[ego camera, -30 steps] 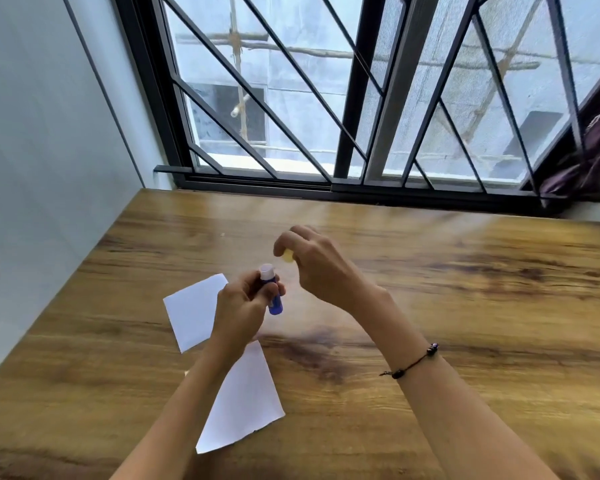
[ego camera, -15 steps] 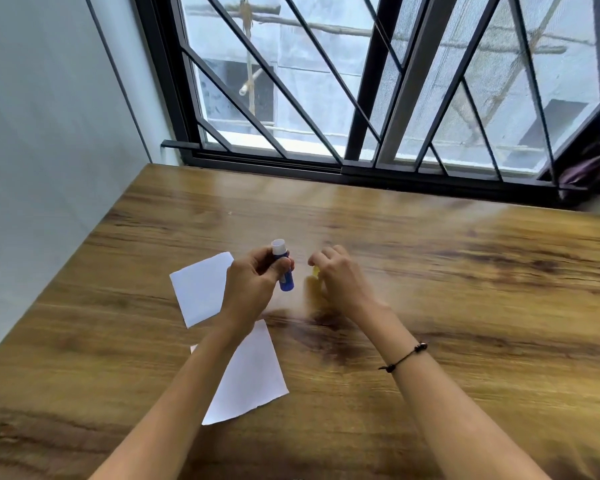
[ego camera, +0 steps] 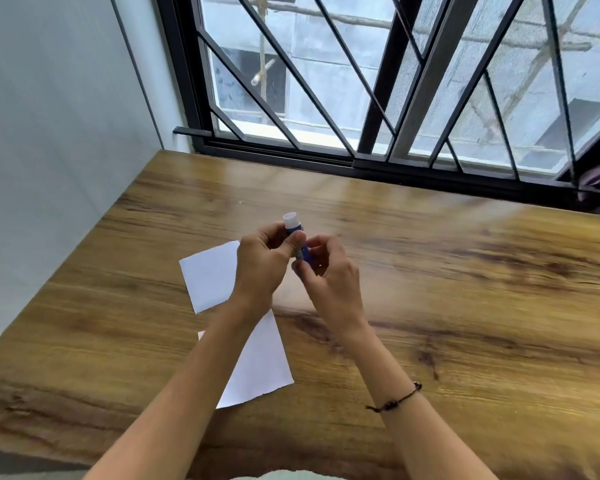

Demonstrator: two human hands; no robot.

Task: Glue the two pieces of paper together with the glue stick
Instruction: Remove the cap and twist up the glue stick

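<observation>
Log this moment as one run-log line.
phase: preparing glue | left hand: holds glue stick, uncapped, tip up | right hand: at stick base | two papers: flat on table, unglued

A wooden table (ego camera: 465,289) with dark grain streaks fills the lower frame. Across the top runs a window (ego camera: 326,81) behind black diagonal bars (ego camera: 413,81), letting in daylight. A pale wall (ego camera: 49,133) covers the upper left.

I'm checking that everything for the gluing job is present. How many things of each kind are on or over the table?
White paper pieces: 2 (far piece, near piece)
Glue sticks: 1 (glue stick, uncapped, held in both hands)
Total: 3
</observation>
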